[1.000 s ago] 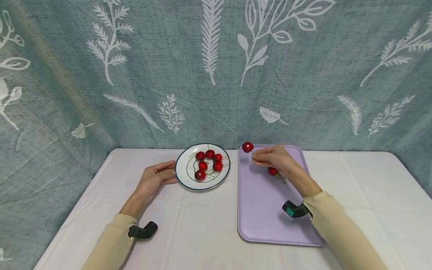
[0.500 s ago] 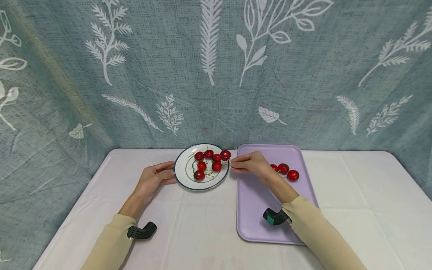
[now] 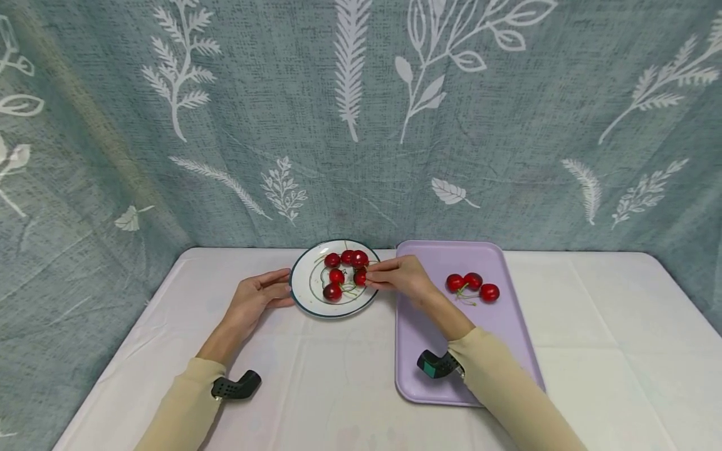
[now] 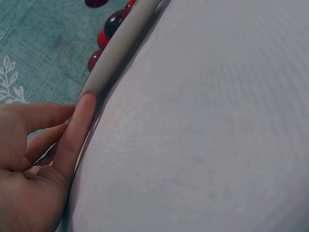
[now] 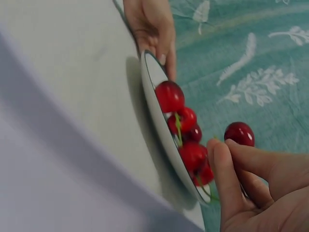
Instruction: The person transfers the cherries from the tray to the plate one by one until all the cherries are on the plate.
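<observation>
My right hand [image 3: 397, 275] is over the right side of a white plate [image 3: 307, 291] with a dark rim. Thumb and fingertips pinch the stem of a dark red cherry [image 5: 239, 134], which hangs beyond the fingertips in the right wrist view. In the head view this cherry overlaps the ones at the plate's upper right. Several stemmed cherries [image 3: 333, 292] lie on the plate. At the plate's left edge, my left hand [image 3: 254, 304] touches the rim with fairly straight fingers; its thumb lies against the plate's outer side in the left wrist view.
A purple tray [image 3: 414, 351] stands right of the plate, with three cherries [image 3: 472, 281] near its upper right; my right forearm crosses above it. White cloth [image 3: 316, 388] covers the table. A blue-green leaf-patterned curtain [image 3: 372, 181] hangs behind.
My right hand has carried the cherry leftward from the tray to over the plate, uncovering the three cherries on the tray. My left hand has stayed at the plate's rim.
</observation>
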The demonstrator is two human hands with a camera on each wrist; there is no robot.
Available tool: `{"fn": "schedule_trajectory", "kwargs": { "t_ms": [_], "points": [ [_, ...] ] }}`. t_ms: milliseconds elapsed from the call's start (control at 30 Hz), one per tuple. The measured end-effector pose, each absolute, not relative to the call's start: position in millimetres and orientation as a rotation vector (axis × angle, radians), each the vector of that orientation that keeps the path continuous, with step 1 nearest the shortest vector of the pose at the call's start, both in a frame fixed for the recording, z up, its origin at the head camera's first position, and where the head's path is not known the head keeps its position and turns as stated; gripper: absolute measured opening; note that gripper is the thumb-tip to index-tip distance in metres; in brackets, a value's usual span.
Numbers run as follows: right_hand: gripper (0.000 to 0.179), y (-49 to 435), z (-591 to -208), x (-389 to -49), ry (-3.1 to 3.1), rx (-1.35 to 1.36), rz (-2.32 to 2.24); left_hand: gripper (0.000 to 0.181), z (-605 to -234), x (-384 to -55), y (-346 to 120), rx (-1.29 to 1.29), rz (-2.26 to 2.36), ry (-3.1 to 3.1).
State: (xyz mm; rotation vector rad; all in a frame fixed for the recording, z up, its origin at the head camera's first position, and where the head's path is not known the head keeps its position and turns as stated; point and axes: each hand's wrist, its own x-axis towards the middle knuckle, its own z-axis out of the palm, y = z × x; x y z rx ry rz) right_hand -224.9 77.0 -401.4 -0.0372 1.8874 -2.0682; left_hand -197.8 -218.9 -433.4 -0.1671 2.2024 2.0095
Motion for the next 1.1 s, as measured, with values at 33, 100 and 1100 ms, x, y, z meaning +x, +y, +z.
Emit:
{"fn": "schedule_trajectory", "kwargs": {
  "t_ms": [33,100,1100],
  "points": [
    [0.026,73.2,-402.0,-224.6,1.882,-0.033,-2.077,0.053,-433.4,-197.5,-219.4,-0.162,2.013,2.197],
    [0.025,66.2,-402.3,-223.1,1.885,-0.018,-2.088,0.053,-433.4,-196.3,-220.2,-0.154,2.016,2.191],
    [0.02,43.7,-410.2,-204.4,1.969,0.046,-2.086,0.052,-435.5,-197.7,-221.7,-0.108,1.998,2.228]
  ]
}}
